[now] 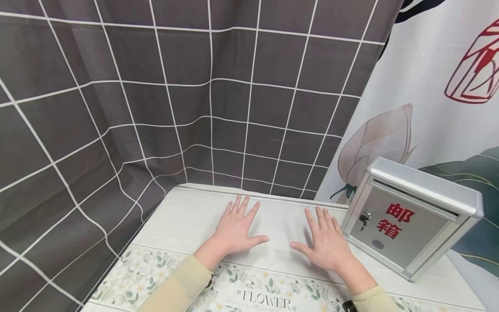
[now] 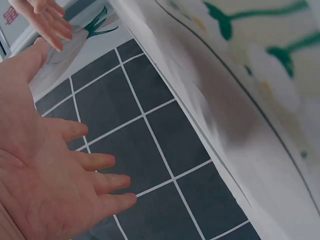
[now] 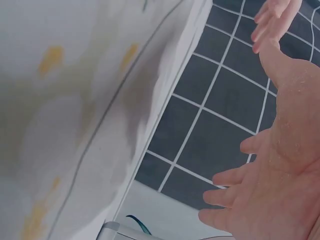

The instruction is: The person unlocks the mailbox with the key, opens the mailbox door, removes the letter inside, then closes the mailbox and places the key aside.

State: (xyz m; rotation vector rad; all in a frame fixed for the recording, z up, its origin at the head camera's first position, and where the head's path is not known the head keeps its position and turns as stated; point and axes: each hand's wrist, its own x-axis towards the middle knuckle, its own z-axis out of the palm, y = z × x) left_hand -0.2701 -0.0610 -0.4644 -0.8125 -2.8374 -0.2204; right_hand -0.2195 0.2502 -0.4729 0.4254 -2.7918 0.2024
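Note:
My left hand [image 1: 237,227] is held over the white tablecloth [image 1: 187,216], palm down, with fingers straight and spread and nothing in it. To its right my right hand [image 1: 325,242] is posed the same way, its thumb pointing toward the left one. Both wrist views show bare palms, the left palm [image 2: 45,175] and the right palm [image 3: 280,185], above the cloth. Nearest to the right hand stands a silver metal mailbox [image 1: 405,221] with red characters, a slot near its top and a small lock with keys [image 1: 364,219] on its front.
A floral band with the printed word FLOWER [image 1: 267,299] runs across the front of the tablecloth. Behind the table hangs a dark grey curtain [image 1: 234,104] with a white grid. At the right is a white curtain [image 1: 429,78] with leaf and bud patterns.

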